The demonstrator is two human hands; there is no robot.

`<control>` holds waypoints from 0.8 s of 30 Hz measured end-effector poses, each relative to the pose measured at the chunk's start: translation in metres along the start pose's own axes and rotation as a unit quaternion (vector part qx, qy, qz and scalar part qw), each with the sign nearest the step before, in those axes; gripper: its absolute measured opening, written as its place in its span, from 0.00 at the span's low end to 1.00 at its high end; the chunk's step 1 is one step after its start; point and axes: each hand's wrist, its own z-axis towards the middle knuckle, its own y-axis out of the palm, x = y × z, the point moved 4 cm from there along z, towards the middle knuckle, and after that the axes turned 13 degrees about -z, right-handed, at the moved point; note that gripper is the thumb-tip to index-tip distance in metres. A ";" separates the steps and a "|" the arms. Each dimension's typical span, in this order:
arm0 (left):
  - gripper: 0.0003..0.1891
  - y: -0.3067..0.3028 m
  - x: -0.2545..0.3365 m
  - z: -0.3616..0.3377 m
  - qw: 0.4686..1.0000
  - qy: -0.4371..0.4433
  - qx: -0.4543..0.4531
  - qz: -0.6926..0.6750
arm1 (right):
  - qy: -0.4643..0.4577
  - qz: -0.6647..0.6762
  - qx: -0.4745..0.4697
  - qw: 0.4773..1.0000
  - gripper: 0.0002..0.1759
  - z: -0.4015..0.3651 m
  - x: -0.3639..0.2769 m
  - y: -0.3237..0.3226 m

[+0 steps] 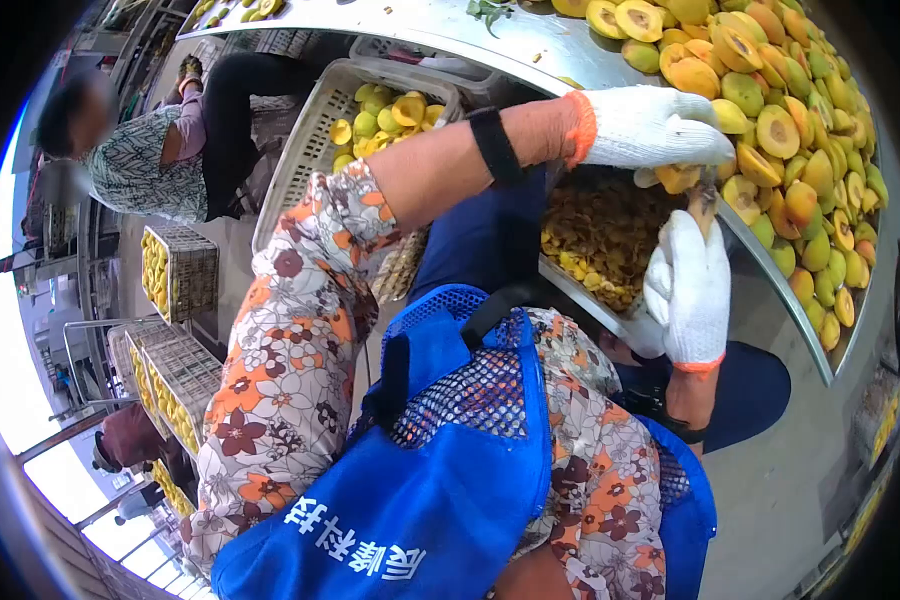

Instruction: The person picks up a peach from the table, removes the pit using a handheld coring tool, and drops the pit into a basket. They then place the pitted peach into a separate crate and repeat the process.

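My left hand [660,128], in a white knitted glove with an orange cuff, is closed on a yellow-orange peach half [678,179] near the edge of the metal table. Just below it, my right hand [688,285], gloved the same way, grips a small tool with a wooden handle [705,208]. The tool's tip meets the peach half, and its exact shape is partly hidden. Beneath both hands sits a bin of brown and yellow peach scraps [610,245]. A large heap of halved peaches [800,150] lies on the table beside my hands.
The metal table [450,22] has a raised edge. A white plastic crate [315,125] holding peach halves stands at my left. Further left, a person [150,160] sits, near crates of yellow fruit [185,275]. Another person [135,440] is behind stacked crates.
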 end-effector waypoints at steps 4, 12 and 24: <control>0.29 -0.006 0.028 -0.001 0.991 -0.120 -0.027 0.048 | -0.033 -0.055 0.026 0.998 0.11 0.002 0.003 -0.005; 0.32 0.008 0.011 0.020 0.980 -0.065 0.003 0.188 | -0.056 -0.118 0.058 0.990 0.12 0.000 0.013 -0.018; 0.29 0.081 -0.017 -0.012 0.986 -0.049 0.135 -0.081 | -0.339 -0.604 0.097 0.715 0.16 -0.027 0.034 -0.079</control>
